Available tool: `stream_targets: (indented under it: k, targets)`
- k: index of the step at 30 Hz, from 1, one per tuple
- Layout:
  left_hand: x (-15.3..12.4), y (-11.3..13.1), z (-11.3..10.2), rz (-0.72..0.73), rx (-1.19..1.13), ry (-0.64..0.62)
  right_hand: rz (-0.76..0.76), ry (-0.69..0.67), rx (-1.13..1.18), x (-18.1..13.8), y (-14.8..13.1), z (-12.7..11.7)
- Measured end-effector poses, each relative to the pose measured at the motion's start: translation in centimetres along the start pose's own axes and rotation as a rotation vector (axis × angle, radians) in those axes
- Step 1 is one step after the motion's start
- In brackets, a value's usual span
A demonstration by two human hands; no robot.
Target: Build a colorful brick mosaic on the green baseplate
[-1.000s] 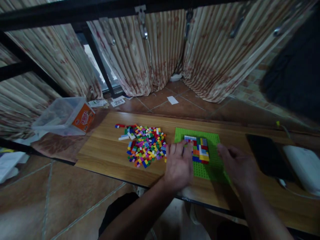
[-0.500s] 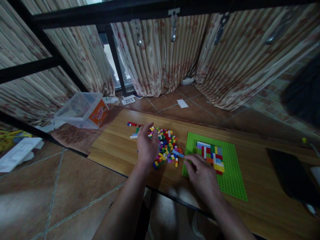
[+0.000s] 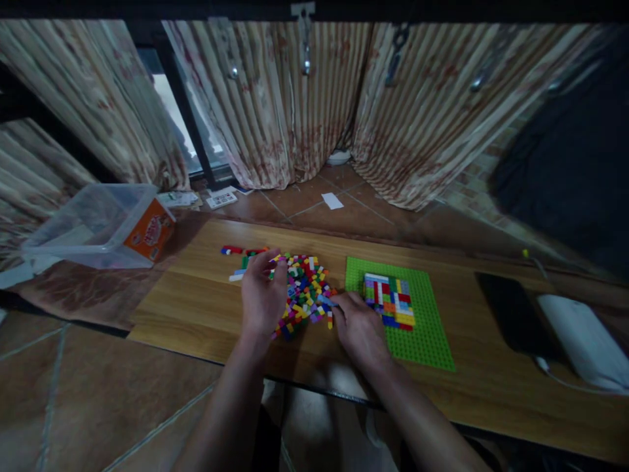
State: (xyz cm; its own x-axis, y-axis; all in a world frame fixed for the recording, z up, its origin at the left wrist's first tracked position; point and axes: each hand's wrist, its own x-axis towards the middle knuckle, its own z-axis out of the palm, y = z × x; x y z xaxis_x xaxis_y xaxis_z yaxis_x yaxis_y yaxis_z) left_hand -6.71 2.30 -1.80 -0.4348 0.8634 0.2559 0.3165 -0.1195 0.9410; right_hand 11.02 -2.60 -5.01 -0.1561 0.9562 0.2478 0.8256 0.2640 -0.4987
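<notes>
My left hand [image 3: 263,298] is over the left side of a pile of small coloured bricks [image 3: 307,288], its thumb and fingers apart. A pink spot shows by its thumb tip; I cannot tell whether it touches a brick. At the pile's right edge, my right hand [image 3: 361,328] has its fingertips closed on the end of a light blue brick [image 3: 325,300]. Just beyond this hand is a green studded baseplate [image 3: 430,334]. It bears a rectangular patchwork of joined bricks [image 3: 388,301] in several colours, whose near left part is close to the right hand.
Everything lies on a long wooden table [image 3: 191,301]. Red and blue bricks [image 3: 232,250] sit at its far left. A dark flat tablet-like object [image 3: 514,314] and a white box with a cable [image 3: 584,337] are at right. A clear plastic bin [image 3: 98,226] stands beyond the left end.
The view has swung right, so the scene sits further left. My right hand has shifted slightly left, baring blue bricks on the patchwork's near edge. The left hand's fingers have curled a little.
</notes>
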Motion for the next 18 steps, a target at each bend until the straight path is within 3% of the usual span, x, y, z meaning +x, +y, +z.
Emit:
stream_targets:
  k: [4, 9, 12, 18]
  targets:
    - [-0.8, 1.0, 0.2, 0.103, -0.001, -0.096, 0.003, 0.048, 0.126, -0.2, -0.2, -0.6]
    - [-3.4, 2.9, 1.1, 0.407, 0.059, -0.542, 0.006, 0.051, 0.350, -1.2, 0.4, -3.5]
    - [-4.9, 3.5, 2.1, 0.470, 0.075, -0.744, 0.035, 0.048, 0.392, -2.0, 1.6, -5.4]
    - [-7.0, 3.6, 4.3, 0.492, 0.134, -0.873, 0.158, 0.064, 0.455, -3.6, 4.6, -7.1]
